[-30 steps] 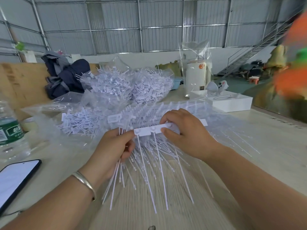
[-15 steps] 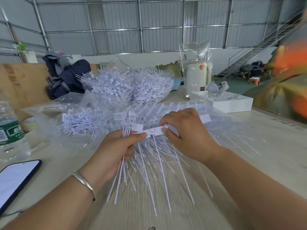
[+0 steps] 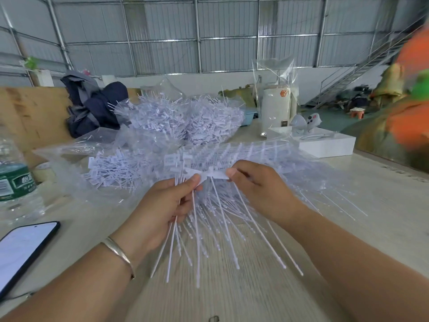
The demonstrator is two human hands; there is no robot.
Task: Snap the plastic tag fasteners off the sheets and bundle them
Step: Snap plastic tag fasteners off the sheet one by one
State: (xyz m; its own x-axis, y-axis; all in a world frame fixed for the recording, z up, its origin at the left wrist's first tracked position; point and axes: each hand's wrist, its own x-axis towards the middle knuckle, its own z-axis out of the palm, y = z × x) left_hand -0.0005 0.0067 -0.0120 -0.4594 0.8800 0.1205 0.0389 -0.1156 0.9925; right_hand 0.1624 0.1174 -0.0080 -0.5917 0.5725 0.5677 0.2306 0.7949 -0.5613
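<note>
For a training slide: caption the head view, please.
Both hands, left hand and right hand, pinch a white strip of tag fasteners above the table.

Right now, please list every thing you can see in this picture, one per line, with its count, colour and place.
strip: one, white, pinched between both hands
bundle: several loose fasteners, white, gripped in the left hand
sheets: a stack, count unclear, white, on the table behind the hands
bags: at least two, clear, full of white fasteners, further back
loose pile: one, white, on plastic film, left of the sheets
phone: one, black, screen lit, near left
bottle: one, clear with green label, far left
box: one, white, right rear
jacket: one, dark, left rear
table: one, pale wood
bracelet: one, silver, left wrist
left hand: grips the bundle
right hand: pinches the strip
</note>
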